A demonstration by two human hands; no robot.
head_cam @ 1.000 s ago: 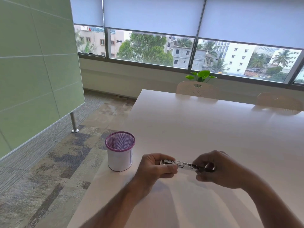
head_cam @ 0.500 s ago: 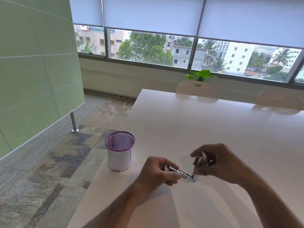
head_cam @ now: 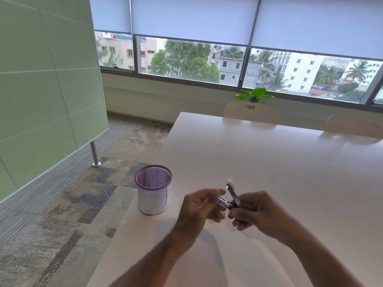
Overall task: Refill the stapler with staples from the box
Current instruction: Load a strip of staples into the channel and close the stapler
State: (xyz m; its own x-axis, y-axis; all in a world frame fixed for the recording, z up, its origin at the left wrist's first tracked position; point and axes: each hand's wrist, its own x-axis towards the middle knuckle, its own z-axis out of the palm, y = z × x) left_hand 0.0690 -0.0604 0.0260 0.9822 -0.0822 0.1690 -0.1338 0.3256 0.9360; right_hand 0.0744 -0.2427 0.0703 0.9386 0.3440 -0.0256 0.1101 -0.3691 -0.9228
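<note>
— How is the stapler [head_cam: 230,197] seen?
— Small, metallic, hinged open, its top arm tilted upward.
— Where is it held?
— Above the white table [head_cam: 269,162], pinched between the left hand [head_cam: 199,206] and the right hand [head_cam: 255,212], both closed on it.
— Nearby?
— A purple-rimmed mesh pen holder [head_cam: 153,192] is set just left, clear of the hands.

1. One stapler [head_cam: 230,198], hinged open.
2. Two hands: the left hand [head_cam: 200,208] and the right hand [head_cam: 256,212].
3. One mesh pen cup [head_cam: 153,192].
4. One table [head_cam: 269,162].
5. Two chairs [head_cam: 249,112].
6. One plant [head_cam: 256,95].
</note>
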